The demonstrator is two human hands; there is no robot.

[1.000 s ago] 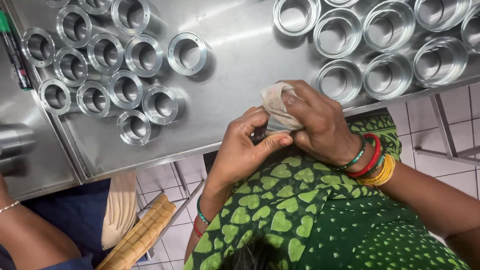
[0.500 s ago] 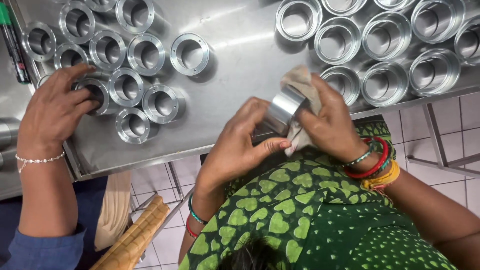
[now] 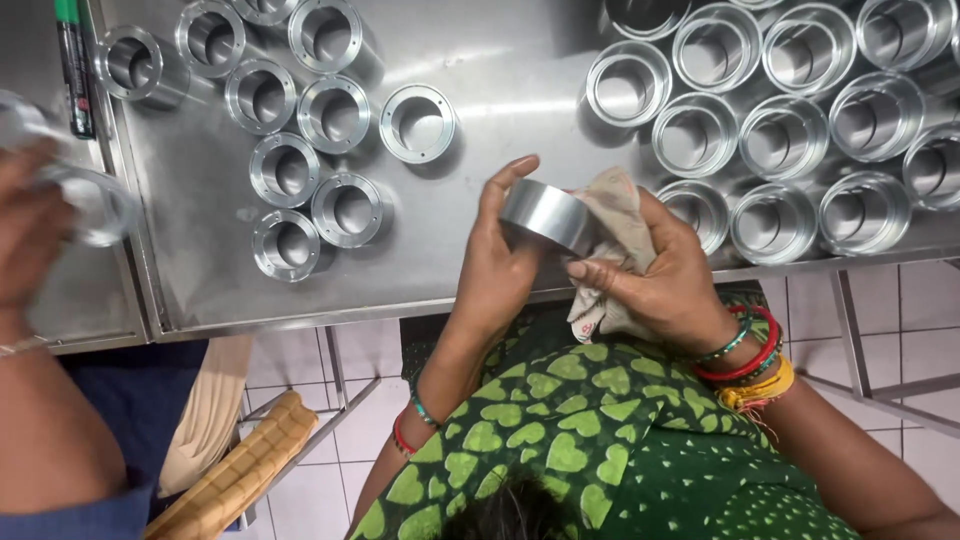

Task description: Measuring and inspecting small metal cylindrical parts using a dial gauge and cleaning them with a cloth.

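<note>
Your left hand (image 3: 500, 265) grips a metal ring (image 3: 545, 213) above the bench's (image 3: 520, 90) front edge while your right hand (image 3: 660, 280) clenches a beige cloth (image 3: 612, 215) against it.

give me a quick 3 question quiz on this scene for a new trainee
1. True or false: the left hand holds the shiny round metal ring above the steel table.
2. What does the right hand press against that ring?
A. a green marker
B. a beige crumpled cloth
C. a wooden brush
3. Fill in: the tall metal cylinders stand grouped on the ____ side of the table as the picture shows it, the shorter flanged metal rings on the other.

Key
1. True
2. B
3. right
</note>
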